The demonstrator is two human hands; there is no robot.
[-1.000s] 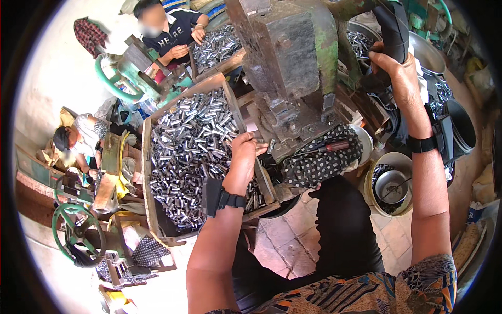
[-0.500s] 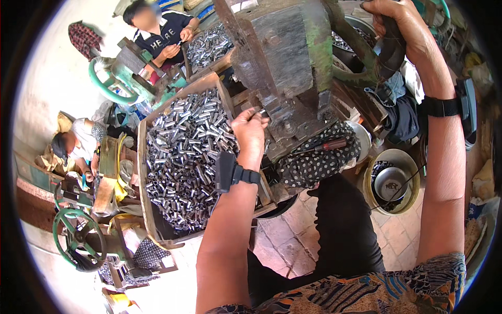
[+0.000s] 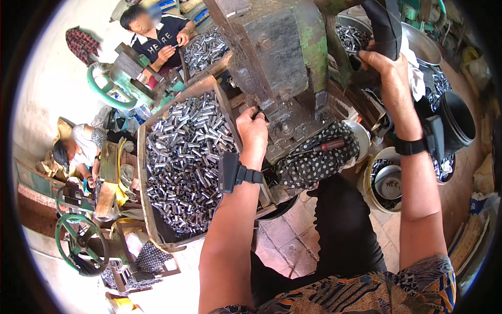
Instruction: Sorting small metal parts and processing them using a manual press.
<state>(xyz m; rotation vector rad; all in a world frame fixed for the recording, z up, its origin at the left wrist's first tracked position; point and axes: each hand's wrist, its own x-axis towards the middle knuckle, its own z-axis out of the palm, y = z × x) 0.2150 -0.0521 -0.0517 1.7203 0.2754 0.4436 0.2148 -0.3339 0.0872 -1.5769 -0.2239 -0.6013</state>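
Note:
In front of me stands a heavy, worn metal press with green paint on its side. My left hand is closed, its thumb and fingers pinched together right at the press's die area. What sits between those fingertips is too small and hidden to make out. My right hand is closed around the lower end of the black-wrapped press handle. Beside my left hand, a wooden box holds many short shiny metal tubes.
A screwdriver lies on a dotted cloth below the die. A bucket with a bowl inside stands near my right knee, a black bucket farther right. Two people work at the left beside green wheel presses.
My right hand has come down and toward me with the handle, which has swung round. My left hand has shifted slightly at the die, and the shiny bit at its fingertips no longer shows.

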